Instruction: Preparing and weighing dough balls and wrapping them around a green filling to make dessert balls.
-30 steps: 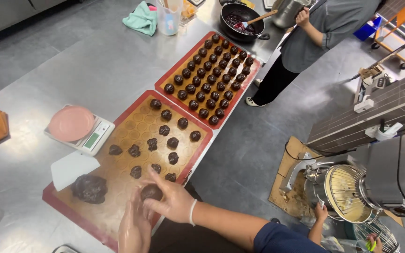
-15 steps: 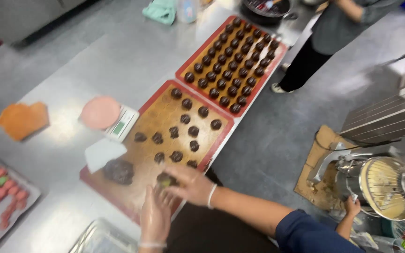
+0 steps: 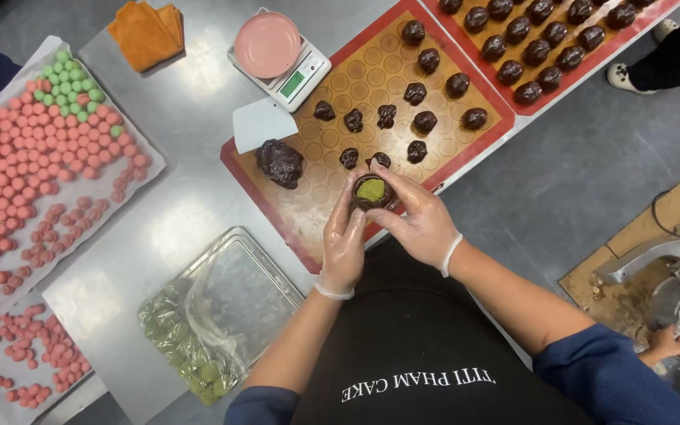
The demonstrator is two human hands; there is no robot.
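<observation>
- Dark brown dough cup with a green filling ball (image 3: pixel 371 190) sits pinched between both gloved hands, held just above the near edge of the red-rimmed tan baking mat (image 3: pixel 371 75).
- Left hand (image 3: pixel 344 240) comes up from below and to the left; its fingers are curled partway round the cup's left side, gripping it.
- Right hand (image 3: pixel 419 216) closes in from the right, thumb and fingertips pressed on the cup's rim, so it is half shut on the same piece.
- Neither hand is nearer: the cup lies between them, its open mouth facing up, with no long axis to speak of.
- Just beyond the fingers on the mat lie small dark dough portions (image 3: pixel 387 116), and to the left a larger dark dough lump (image 3: pixel 280 162).
- A white scraper (image 3: pixel 264 123) and a scale with a pink dish (image 3: pixel 279 49) stand beside the mat.
- Pink and green balls (image 3: pixel 41 142) cover a sheet well apart on the left.
</observation>
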